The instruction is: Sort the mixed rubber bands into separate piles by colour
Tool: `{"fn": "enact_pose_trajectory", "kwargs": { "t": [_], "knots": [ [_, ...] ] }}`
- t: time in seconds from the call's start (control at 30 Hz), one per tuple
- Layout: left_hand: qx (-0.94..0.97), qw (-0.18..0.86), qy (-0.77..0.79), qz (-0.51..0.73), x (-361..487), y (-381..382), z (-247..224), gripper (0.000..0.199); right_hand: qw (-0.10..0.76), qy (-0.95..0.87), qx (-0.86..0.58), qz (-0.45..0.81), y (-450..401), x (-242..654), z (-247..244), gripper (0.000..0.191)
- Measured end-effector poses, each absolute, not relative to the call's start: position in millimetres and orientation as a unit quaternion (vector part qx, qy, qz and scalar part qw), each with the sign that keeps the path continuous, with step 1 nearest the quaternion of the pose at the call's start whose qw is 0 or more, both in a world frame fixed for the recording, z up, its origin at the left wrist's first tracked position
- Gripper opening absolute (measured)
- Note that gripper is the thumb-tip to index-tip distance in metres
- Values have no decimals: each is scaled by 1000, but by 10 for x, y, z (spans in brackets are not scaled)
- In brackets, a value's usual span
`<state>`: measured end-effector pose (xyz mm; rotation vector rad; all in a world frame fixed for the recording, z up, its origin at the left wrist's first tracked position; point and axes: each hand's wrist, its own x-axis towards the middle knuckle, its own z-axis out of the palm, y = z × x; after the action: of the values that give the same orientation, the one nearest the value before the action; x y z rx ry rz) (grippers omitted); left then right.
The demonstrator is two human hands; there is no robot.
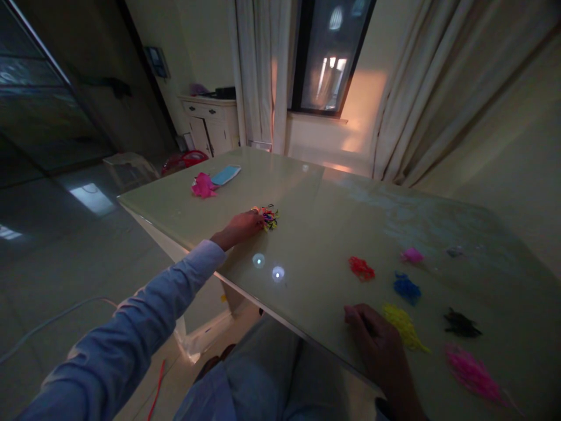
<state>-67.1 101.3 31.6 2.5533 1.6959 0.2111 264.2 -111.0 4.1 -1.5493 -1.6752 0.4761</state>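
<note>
Blue sleeve [127, 327] nearest of all, stretching across the table's [307, 245] near edge to the left hand [246, 227], whose bent fingers are at the near side of the multicoloured pile [270, 218]. That pile, a tangle of small loops, sits on the left part of the tabletop; whether the fingers grip any of it, I can't tell.

Farther back and to its left, a crumpled pink thing [204, 185] lies up against a flat light-blue object [226, 175]. Well over to the right, the right hand [379, 342] is loosely curled by the table edge, just beside the yellow heap [405, 327]; I can't make out whether it holds anything.

Beyond that hand are the red heap [362, 269] and blue heap [407, 287], with a small pink heap [412, 255] behind the blue. Farther right sits the black heap [462, 323], and nearer the camera, the larger pink bundle [473, 374].
</note>
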Motion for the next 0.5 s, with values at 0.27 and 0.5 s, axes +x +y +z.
{"fn": "enact_pose_trajectory", "kwargs": {
  "t": [0.27, 0.5],
  "knots": [
    [820, 7, 572, 32, -711, 961, 514, 30, 387, -657, -615, 203, -1117, 2644, 41, 49],
    [820, -11, 572, 27, -752, 949, 665, 31, 389, -652, -617, 205, -1108, 2650, 16, 49]
  ]
}}
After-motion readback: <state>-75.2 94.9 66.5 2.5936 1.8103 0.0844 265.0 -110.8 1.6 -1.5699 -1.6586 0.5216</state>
